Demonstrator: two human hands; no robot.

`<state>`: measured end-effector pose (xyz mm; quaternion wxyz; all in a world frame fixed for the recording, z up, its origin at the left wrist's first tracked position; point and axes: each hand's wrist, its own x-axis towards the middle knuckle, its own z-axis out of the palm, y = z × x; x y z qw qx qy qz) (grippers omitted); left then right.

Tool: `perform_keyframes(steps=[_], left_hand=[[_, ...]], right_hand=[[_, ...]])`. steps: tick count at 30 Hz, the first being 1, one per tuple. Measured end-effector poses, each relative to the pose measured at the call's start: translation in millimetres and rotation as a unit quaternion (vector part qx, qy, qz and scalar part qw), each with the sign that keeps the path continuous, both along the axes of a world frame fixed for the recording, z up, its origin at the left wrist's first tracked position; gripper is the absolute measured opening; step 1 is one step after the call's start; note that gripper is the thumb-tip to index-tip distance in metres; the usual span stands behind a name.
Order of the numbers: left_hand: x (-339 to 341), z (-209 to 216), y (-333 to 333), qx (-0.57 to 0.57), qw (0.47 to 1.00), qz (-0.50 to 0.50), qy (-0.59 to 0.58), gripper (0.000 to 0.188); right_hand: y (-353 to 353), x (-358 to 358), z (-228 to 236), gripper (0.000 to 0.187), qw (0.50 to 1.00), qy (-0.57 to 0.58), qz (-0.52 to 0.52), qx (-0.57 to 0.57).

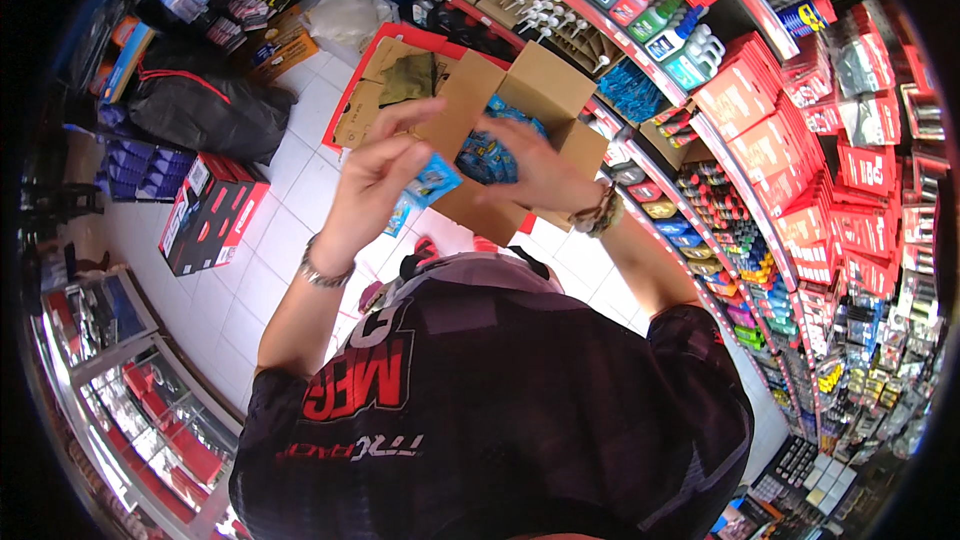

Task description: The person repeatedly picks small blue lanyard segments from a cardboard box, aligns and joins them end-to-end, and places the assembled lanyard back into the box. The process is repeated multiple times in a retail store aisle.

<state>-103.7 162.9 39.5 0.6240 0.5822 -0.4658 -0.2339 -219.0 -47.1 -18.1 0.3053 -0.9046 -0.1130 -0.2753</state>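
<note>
My left hand [372, 185] pinches a small blue sachet [436, 180], with the index finger raised. Below it another piece of light-blue packaging [399, 216] shows, partly hidden by the hand. My right hand [540, 166] is just to the right, its fingers stretched out over an open cardboard box [548, 80]. Several blue packets [487, 157] lie inside the box, partly covered by that hand. Nothing shows in the right hand's grip.
Left of the box stands a red-edged carton [358, 115] with an olive cloth [408, 78] on it. Stocked shelves [640, 155] curve along the right. A black bag [205, 105] and a red-black box [212, 212] sit on the tiled floor [275, 250]; a glass case [150, 410] stands lower left.
</note>
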Motion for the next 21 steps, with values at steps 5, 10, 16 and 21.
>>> perform_keyframes(steps=[5,10,16,21], left_hand=[[1.3,-41.6,-16.8,-0.013,0.998,0.021,0.051,0.030],[26.2,-67.6,-8.0,0.196,0.959,-0.126,0.162,0.035],[23.5,-32.7,-3.7,0.236,0.917,-0.283,0.150,0.026],[9.9,9.2,-19.1,0.234,0.896,-0.376,-0.036,0.019]], right_hand=[[42.9,11.6,15.1,0.035,0.895,0.291,0.078,0.328],[13.5,26.2,29.8,0.032,0.804,0.338,0.074,0.484],[-44.0,4.9,55.6,0.052,0.695,0.431,0.289,0.497],[-19.4,8.4,78.7,0.045,0.760,0.558,0.308,0.129]])
